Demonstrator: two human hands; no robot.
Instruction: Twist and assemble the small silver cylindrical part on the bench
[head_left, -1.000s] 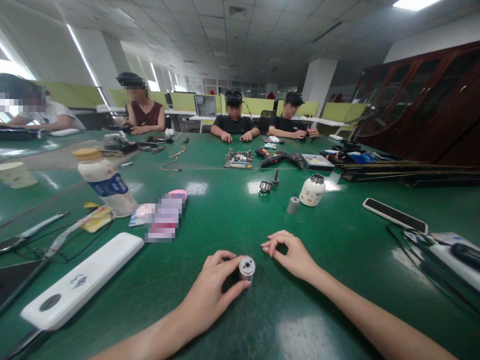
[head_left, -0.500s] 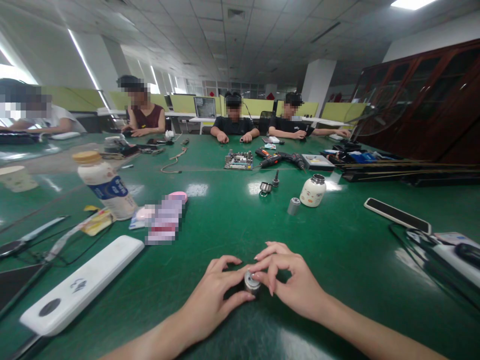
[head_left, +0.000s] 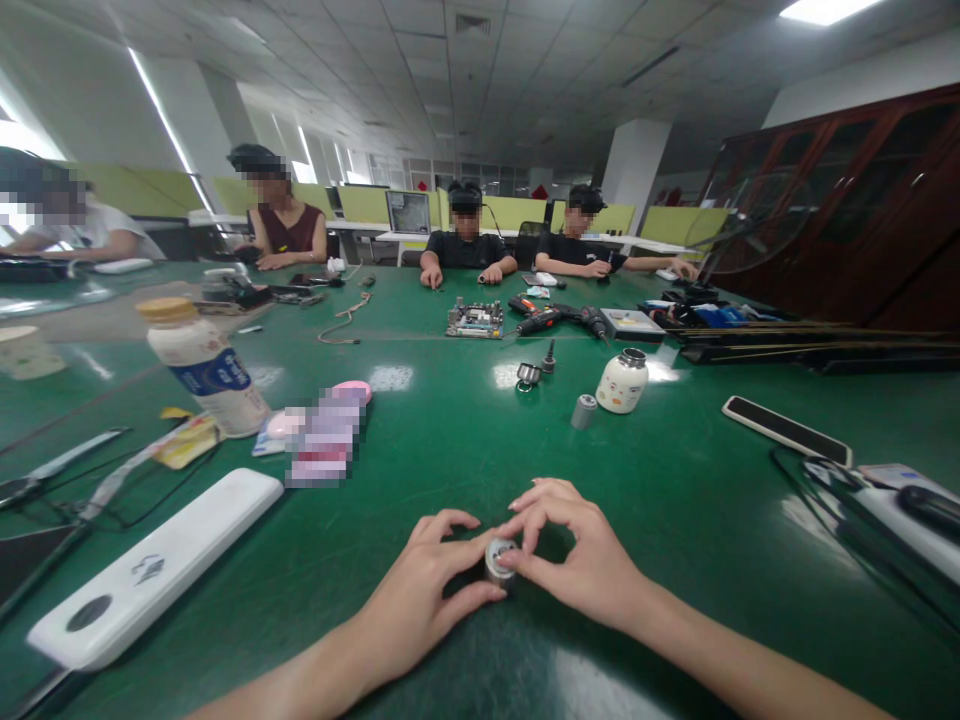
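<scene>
A small metal cylinder (head_left: 498,575) stands upright on the green table in front of me, with small details visible in its round top face. My left hand (head_left: 424,572) grips it between thumb and index finger. Over the cylinder's top, the thumb and fingers of my right hand (head_left: 581,555) are drawn together, the thumb tip at the rim; anything small between them is hidden. Farther off, a similar grey metal cylinder (head_left: 583,411) stands beside a white patterned jar (head_left: 622,382). Behind these lie a shiny metal ring-like part (head_left: 528,376) and a dark toothed part (head_left: 549,356).
A white power strip (head_left: 161,570) lies at left, near a bottle (head_left: 202,370) and a pink-purple packet (head_left: 326,435). A phone (head_left: 787,430) lies at right. Beyond are a circuit board (head_left: 475,319) and power drills (head_left: 559,316). Several people sit around the table.
My right thumb has moved onto the cylinder's top rim, and the fingers have closed in over it. My left hand keeps its grip. The view has shifted slightly.
</scene>
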